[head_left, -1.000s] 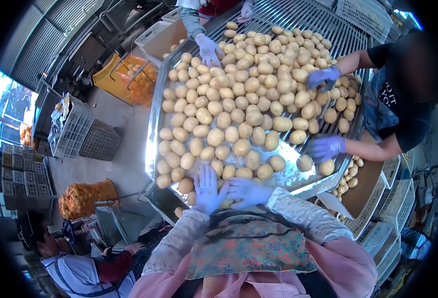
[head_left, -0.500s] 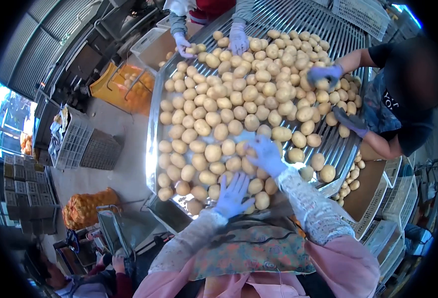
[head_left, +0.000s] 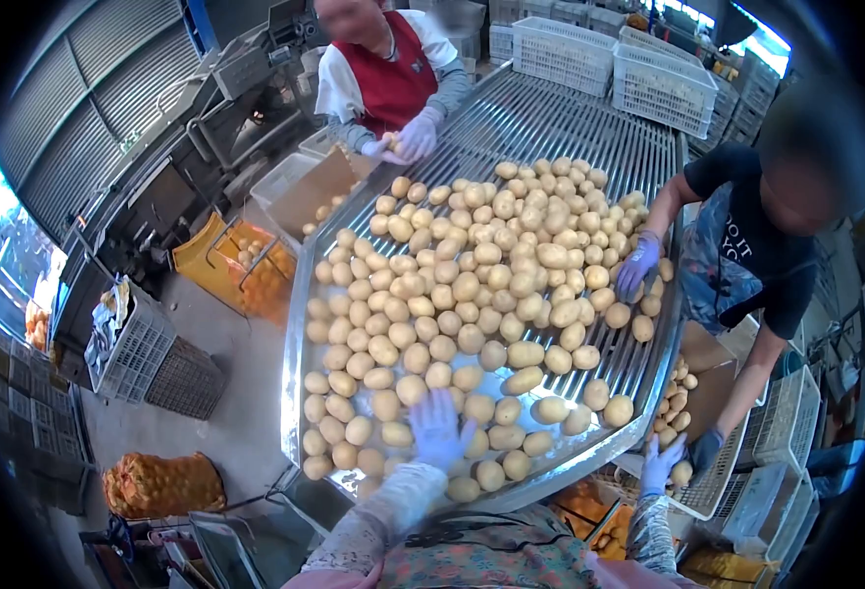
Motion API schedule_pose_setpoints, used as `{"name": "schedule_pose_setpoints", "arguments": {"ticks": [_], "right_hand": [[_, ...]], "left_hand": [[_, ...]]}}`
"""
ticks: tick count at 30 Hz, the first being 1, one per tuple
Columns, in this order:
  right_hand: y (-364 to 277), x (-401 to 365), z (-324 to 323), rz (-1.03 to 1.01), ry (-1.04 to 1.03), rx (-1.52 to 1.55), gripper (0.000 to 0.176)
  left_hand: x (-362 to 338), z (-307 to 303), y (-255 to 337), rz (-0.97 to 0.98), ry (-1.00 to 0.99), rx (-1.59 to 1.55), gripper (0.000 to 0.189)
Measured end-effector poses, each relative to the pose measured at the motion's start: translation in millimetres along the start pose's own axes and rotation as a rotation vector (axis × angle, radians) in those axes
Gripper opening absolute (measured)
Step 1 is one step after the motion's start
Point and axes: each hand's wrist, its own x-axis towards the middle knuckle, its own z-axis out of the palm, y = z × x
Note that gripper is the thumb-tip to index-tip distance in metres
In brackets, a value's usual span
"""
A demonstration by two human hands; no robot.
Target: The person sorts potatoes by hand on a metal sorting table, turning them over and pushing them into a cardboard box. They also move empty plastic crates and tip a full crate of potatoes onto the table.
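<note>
Many potatoes (head_left: 471, 285) lie spread over a metal sorting table (head_left: 287, 412) with a slatted far part. My left hand (head_left: 437, 429), in a pale purple glove, rests on potatoes near the table's front edge, its fingers spread and holding nothing. Beyond the table's right corner, my right hand (head_left: 660, 463), gloved alike, reaches to a crate (head_left: 712, 491) at the lower right. Its fingers are apart, beside a potato (head_left: 681, 473) next to a co-worker's dark glove. I cannot make out any grip on that potato.
A co-worker (head_left: 393, 79) in a red vest stands at the far left, hands together around a potato. Another co-worker (head_left: 746, 226) stands at the right. White crates (head_left: 663, 88) sit at the far end; a filled net bag (head_left: 162, 485) lies on the left floor.
My right hand has left the potatoes on the table and moved right, past its edge. The view has tilted upward. The right co-worker's one hand has dropped to the crate.
</note>
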Motion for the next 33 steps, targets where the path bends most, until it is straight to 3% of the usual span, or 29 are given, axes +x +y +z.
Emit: {"name": "schedule_pose_setpoints", "arguments": {"ticks": [1, 2, 3, 5, 6, 7, 9, 11, 13, 15, 16, 18, 20, 22, 23, 25, 27, 29, 30, 32, 33], "right_hand": [[-2, -5, 5, 0.175, -0.07, -0.11, 0.087], [-4, -13, 10, -0.056, -0.004, -0.245, 0.088], [-8, -12, 12, -0.227, -0.013, -0.189, 0.087], [-41, -16, 19, -0.3, -0.023, -0.03, 0.08], [-60, -15, 17, -0.401, -0.092, -0.03, 0.078], [-80, -13, 20, -0.495, -0.158, -0.021, 0.076], [-133, -28, 21, -0.735, -0.461, -0.084, 0.073], [-167, -60, 41, -1.017, -0.676, -0.117, 0.078], [-202, -81, 62, -1.026, -0.786, 0.111, 0.079], [-234, -108, 83, -1.242, -0.763, 0.073, 0.072], [-247, -129, 99, -1.335, -0.778, 0.173, 0.066], [-251, -153, 116, -1.424, -0.79, 0.275, 0.06], [-246, -168, 120, -1.581, -0.84, 0.297, 0.053], [-229, -136, 121, -1.577, -0.91, 0.382, 0.048], [-221, -111, 118, -1.559, -0.968, 0.47, 0.044], [-211, -54, 103, -1.341, -0.978, 0.336, 0.03], [-216, -6, 83, -1.254, -0.543, 0.289, 0.023], [-228, 23, 110, -1.16, -0.288, 0.307, 0.028], [-245, 30, 118, -1.125, -0.388, 0.302, 0.029], [-284, 26, 147, -1.1, -0.58, 0.188, 0.032], [-299, 18, 166, -1.112, -0.67, 0.077, 0.034]], "left_hand": [[-11, -3, 12, 0.151, -0.009, -0.033, 0.086], [-18, -7, 19, 0.296, -0.016, -0.065, 0.084], [-25, -9, 15, 0.285, -0.02, -0.068, 0.084], [-63, -21, -12, 0.368, -0.18, -0.219, 0.078], [-82, -31, -32, 0.487, -0.113, 0.183, 0.074], [-98, -47, -48, 0.494, -0.168, 0.185, 0.074], [-114, -76, -79, 0.249, -0.242, -0.034, 0.073], [-132, -98, -116, 0.241, -0.25, 0.044, 0.073], [-133, -100, -131, 0.234, -0.225, 0.111, 0.074], [-129, -89, -139, -0.017, -0.02, 0.107, 0.075], [-115, -85, -125, -0.084, -0.01, 0.147, 0.078], [-103, -32, -94, -0.043, 0.003, 0.213, 0.078], [-94, -27, -82, -0.01, 0.011, 0.278, 0.078], [-82, -57, -58, 0.214, -0.237, -0.019, 0.079], [-76, -58, -73, 0.208, -0.243, -0.025, 0.079], [-69, -65, -125, 0.241, -0.151, 0.155, 0.085], [-57, -72, -116, 0.166, -0.184, 0.051, 0.09], [-48, -52, -88, -0.028, -0.118, 0.128, 0.094], [-33, -51, -54, -0.169, -0.168, 0.245, 0.095], [-27, -11, -27, -0.064, 0.082, 0.115, 0.092], [-26, -4, -10, 0.093, 0.032, 0.113, 0.089]]}}
